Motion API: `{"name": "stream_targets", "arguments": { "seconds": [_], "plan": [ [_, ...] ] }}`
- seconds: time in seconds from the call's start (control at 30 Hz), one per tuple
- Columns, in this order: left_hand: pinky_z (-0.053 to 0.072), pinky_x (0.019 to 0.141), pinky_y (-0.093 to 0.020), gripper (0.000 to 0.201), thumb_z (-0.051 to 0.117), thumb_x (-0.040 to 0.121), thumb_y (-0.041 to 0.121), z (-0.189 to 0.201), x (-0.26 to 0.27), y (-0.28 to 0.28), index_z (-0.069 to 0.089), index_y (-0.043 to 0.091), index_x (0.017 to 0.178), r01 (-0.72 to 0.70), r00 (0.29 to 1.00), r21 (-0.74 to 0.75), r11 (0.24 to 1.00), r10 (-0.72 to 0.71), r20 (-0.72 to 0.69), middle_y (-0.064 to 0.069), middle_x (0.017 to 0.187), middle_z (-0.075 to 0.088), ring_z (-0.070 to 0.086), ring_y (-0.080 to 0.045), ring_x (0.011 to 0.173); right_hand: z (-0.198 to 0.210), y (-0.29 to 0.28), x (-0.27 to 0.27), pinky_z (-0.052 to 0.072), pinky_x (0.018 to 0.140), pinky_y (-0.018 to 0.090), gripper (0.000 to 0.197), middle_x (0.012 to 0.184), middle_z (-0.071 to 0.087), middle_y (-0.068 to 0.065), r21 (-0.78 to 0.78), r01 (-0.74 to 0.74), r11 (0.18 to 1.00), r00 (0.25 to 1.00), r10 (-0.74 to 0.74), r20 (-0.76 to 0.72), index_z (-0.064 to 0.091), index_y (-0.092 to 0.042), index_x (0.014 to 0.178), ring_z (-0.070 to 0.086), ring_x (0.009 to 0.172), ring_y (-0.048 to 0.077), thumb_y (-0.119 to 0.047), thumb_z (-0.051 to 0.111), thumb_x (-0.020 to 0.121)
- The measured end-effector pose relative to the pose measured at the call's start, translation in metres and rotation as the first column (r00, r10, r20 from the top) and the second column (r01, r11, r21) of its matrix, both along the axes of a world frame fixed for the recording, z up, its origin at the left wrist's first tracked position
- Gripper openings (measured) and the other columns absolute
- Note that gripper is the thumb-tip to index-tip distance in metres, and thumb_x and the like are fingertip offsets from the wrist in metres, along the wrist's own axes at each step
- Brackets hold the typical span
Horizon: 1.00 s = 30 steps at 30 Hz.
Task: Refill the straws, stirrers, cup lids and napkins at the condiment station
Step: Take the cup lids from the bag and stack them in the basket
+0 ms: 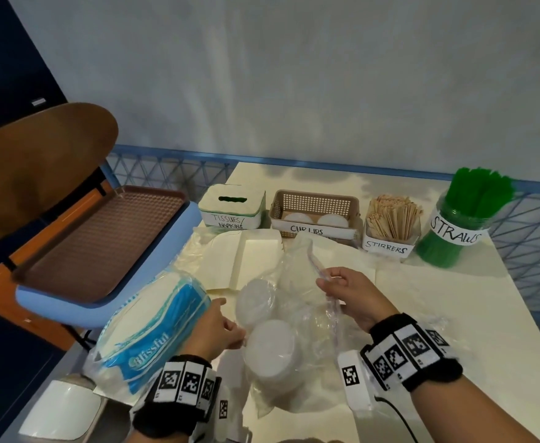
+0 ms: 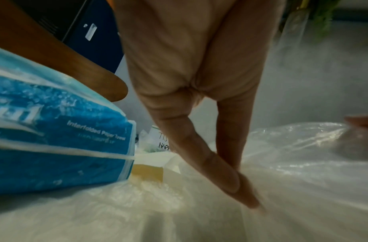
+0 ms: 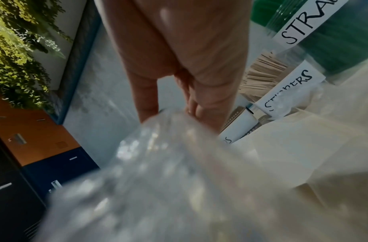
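A clear plastic bag (image 1: 297, 302) holding stacked white cup lids (image 1: 272, 346) lies on the cream table (image 1: 454, 314). My right hand (image 1: 342, 292) grips the bag's zip edge and lifts it; the same plastic (image 3: 158, 163) fills the right wrist view. My left hand (image 1: 227, 330) pinches the bag's left side between thumb and fingers (image 2: 230, 176). A blue pack of paper towels (image 1: 153, 327) lies to the left (image 2: 54, 139). At the back stand the tissue box (image 1: 230, 206), the cup-lid basket (image 1: 315, 215) with two lids, the stirrer holder (image 1: 390, 228) and the green straw jar (image 1: 460, 219).
Flat cream paper sheets (image 1: 243, 257) lie between the bag and the containers. A chair with a brown tray (image 1: 102, 238) on its seat stands left of the table. A blue lattice rail (image 1: 534, 251) runs behind and right. A white object (image 1: 61, 410) sits at the near-left corner.
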<state>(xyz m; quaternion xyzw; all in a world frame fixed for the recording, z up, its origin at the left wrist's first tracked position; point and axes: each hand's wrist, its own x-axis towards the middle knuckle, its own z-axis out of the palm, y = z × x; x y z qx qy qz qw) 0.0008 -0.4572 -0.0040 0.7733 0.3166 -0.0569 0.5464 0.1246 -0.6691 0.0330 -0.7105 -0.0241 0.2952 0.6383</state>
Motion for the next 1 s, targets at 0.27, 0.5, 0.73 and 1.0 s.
{"name": "stream_targets", "arguments": {
  "seconds": [0.27, 0.5, 0.73, 1.0],
  "plan": [
    [0.031, 0.108, -0.03, 0.074, 0.055, 0.093, 0.021, 0.032, 0.027, -0.037, 0.007, 0.007, 0.148, 0.269, 0.96, 0.544, 0.794, -0.268, -0.084, -0.016, 0.148, 0.023, 0.031, -0.027, 0.136, 0.011, -0.006, 0.0, 0.036, 0.06, 0.019, 0.032, 0.109, 0.066, 0.006, -0.1, -0.038, 0.994, 0.989, 0.051, 0.137, 0.054, -0.023, 0.121, 0.042, 0.068, 0.009, -0.009, 0.045, 0.094],
    [0.045, 0.064, -0.025, 0.032, 0.056, 0.088, 0.045, 0.052, 0.066, -0.086, 0.05, 0.014, 0.088, 0.147, 0.934, 0.154, 0.977, -0.189, 0.304, -0.001, 0.081, 0.061, 0.06, -0.014, 0.067, 0.015, -0.005, -0.012, 0.043, 0.077, 0.019, 0.035, 0.106, 0.065, -0.006, -0.175, -0.075, 0.982, 0.905, 0.14, 0.402, 0.062, -0.026, 0.111, 0.056, 0.099, 0.007, -0.001, 0.052, 0.087],
    [0.048, 0.052, -0.019, 0.018, 0.058, 0.09, 0.009, 0.046, 0.075, -0.085, 0.056, 0.006, 0.072, 0.124, 0.915, -0.164, 0.979, -0.049, 0.4, -0.006, 0.064, 0.06, 0.056, -0.006, 0.047, 0.01, -0.016, -0.011, 0.053, 0.077, 0.036, 0.029, 0.083, 0.068, 0.004, -0.013, 0.046, 0.999, 0.968, -0.041, 0.249, 0.06, -0.018, 0.115, 0.065, 0.082, 0.018, -0.01, 0.061, 0.087],
    [0.051, 0.052, -0.021, 0.019, 0.069, 0.083, 0.013, 0.047, 0.073, -0.096, 0.06, 0.005, 0.068, 0.147, 0.905, -0.212, 0.966, -0.045, 0.423, -0.005, 0.056, 0.062, 0.058, -0.01, 0.046, 0.009, -0.019, -0.014, 0.044, 0.051, 0.014, 0.014, 0.063, 0.059, 0.0, -0.004, 0.046, 0.999, 0.965, -0.043, 0.26, 0.065, -0.015, 0.071, 0.053, 0.055, 0.006, -0.004, 0.071, 0.078]
  ]
}}
